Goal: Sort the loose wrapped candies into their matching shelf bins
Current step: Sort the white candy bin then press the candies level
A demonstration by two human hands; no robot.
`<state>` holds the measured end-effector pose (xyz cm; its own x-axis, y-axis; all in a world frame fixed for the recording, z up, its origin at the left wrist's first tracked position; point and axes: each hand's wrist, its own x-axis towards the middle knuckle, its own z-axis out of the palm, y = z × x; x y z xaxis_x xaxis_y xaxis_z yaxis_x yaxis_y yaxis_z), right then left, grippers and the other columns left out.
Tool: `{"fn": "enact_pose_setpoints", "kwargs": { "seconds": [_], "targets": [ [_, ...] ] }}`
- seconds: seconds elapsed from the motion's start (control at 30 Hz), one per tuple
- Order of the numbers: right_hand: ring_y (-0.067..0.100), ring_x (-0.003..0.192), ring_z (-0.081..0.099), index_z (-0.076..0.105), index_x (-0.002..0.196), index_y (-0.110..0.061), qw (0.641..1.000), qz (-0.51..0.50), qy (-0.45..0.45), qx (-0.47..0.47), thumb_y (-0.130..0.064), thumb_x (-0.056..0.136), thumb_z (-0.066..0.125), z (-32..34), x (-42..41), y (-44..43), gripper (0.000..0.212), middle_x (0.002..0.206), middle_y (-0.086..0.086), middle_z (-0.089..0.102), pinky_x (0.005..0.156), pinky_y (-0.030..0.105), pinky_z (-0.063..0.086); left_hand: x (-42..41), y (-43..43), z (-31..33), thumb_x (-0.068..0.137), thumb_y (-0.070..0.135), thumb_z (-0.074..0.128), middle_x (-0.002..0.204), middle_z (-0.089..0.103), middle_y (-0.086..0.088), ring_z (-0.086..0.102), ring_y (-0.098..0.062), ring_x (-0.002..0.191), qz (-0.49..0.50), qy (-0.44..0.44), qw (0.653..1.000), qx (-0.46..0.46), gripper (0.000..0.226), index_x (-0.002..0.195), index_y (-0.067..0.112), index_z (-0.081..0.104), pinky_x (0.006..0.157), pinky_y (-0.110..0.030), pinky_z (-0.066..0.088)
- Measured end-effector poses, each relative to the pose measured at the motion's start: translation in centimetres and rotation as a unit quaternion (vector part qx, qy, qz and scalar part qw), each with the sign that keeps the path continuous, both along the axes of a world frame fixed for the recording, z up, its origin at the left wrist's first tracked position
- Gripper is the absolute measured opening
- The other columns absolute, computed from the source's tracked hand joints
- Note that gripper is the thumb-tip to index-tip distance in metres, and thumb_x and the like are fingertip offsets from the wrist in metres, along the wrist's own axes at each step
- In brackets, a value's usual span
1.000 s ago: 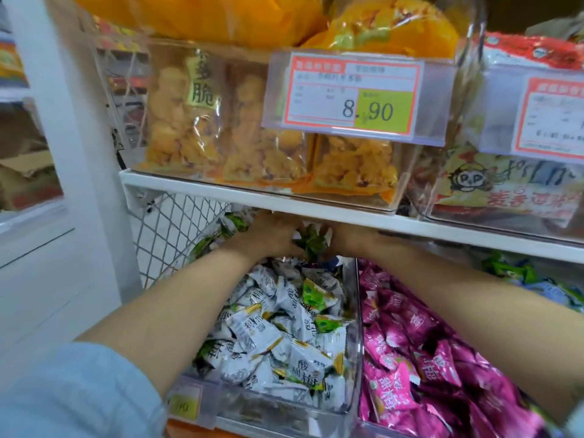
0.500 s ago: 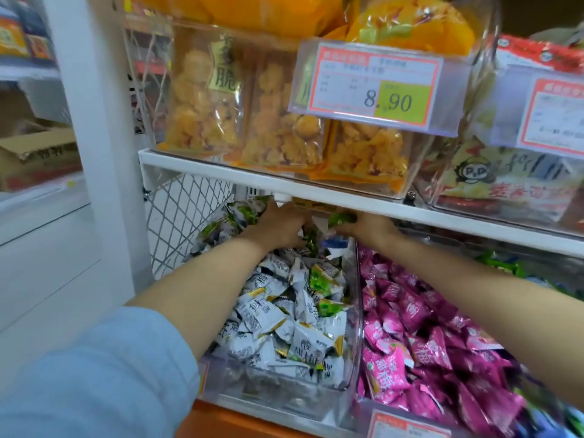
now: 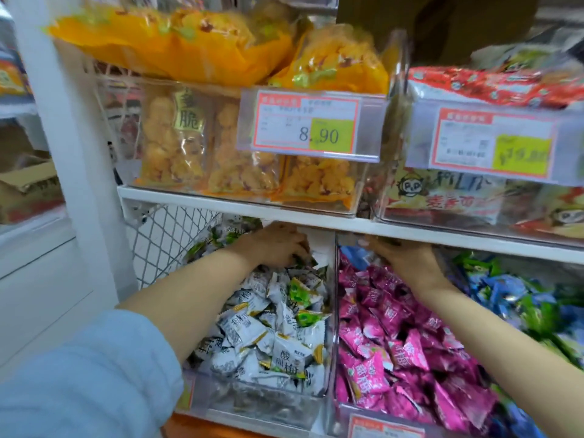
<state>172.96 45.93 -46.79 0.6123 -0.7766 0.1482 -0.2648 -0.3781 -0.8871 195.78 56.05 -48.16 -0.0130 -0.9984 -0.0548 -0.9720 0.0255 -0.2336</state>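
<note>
The white metal shelf [image 3: 221, 210] carries a clear plastic bin [image 3: 357, 197] of orange snack bags and, just beside it, another clear bin [image 3: 442, 224] of panda-printed packets.

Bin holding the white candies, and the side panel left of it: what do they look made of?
The bin looks like clear rigid plastic, glossy: the candies show through its walls and its edges catch light. The side panel looks like white-coated wire mesh, probably metal: thin strands crossing in open diamonds.
</note>
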Motion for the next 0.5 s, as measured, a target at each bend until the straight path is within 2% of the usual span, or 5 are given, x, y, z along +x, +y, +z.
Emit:
{"fn": "enact_pose_setpoints", "kwargs": {
  "seconds": [0.07, 0.13, 0.23, 0.33, 0.5],
  "targets": [
    [0.013, 0.095, 0.063, 0.064, 0.089, -0.026, 0.998, 0.012, -0.066, -0.01, -0.032, 0.078, 0.07, -0.2, -0.3, 0.6, 0.013, 0.102, -0.003, 0.069, 0.076, 0.015, 0.045, -0.5, -0.5, 0.3, 0.096, 0.032, 0.048, 0.139, 0.042, 0.003, 0.043, -0.022, 0.122, 0.02, 0.001, 1.0, 0.012, 0.033, 0.127, 0.027, 0.056, 0.097, -0.033, 0.038],
    [-0.002, 0.091, 0.057, 0.057, 0.087, -0.034, 0.99, 0.035, -0.135, -0.001, -0.011, 0.08, 0.07, -0.8, -0.4, 0.4, 0.027, 0.096, -0.019, 0.062, 0.077, 0.005, 0.042, -1.8, -0.8, 0.7, 0.095, 0.031, 0.049, 0.131, 0.049, -0.003, 0.049, -0.024, 0.115, 0.049, 0.006, 0.998, 0.026, 0.032, 0.123, 0.016, 0.058, 0.088, -0.032, 0.039],
    [-0.015, 0.081, 0.053, 0.058, 0.092, -0.026, 0.984, 0.043, -0.175, 0.006, -0.003, 0.079, 0.069, -1.0, -0.7, 0.4, 0.028, 0.092, -0.021, 0.06, 0.068, -0.003, 0.039, -3.6, -1.8, 0.6, 0.095, 0.016, 0.048, 0.121, 0.055, -0.011, 0.052, -0.027, 0.108, 0.095, 0.04, 0.995, 0.014, 0.026, 0.116, 0.004, 0.057, 0.084, -0.03, 0.037],
    [-0.016, 0.078, 0.053, 0.057, 0.098, -0.023, 0.986, 0.043, -0.16, 0.005, -0.007, 0.079, 0.071, -1.5, -0.8, -0.1, 0.028, 0.091, -0.018, 0.062, 0.064, -0.005, 0.038, -3.1, -2.3, 0.2, 0.094, 0.009, 0.045, 0.108, 0.06, -0.006, 0.056, -0.019, 0.092, 0.115, 0.103, 0.988, 0.025, 0.02, 0.11, 0.01, 0.057, 0.073, -0.019, 0.041],
    [-0.014, 0.043, 0.048, 0.053, 0.075, -0.024, 0.991, 0.043, -0.129, -0.004, -0.012, 0.079, 0.072, -1.6, -1.0, -0.2, 0.023, 0.042, -0.027, 0.052, 0.047, 0.002, 0.035, -1.8, -2.9, -0.3, 0.09, -0.002, 0.046, 0.139, 0.045, -0.005, 0.044, -0.026, 0.125, 0.152, 0.151, 0.973, 0.08, 0.046, 0.131, 0.019, 0.052, 0.102, -0.038, 0.038]
  ]
}}
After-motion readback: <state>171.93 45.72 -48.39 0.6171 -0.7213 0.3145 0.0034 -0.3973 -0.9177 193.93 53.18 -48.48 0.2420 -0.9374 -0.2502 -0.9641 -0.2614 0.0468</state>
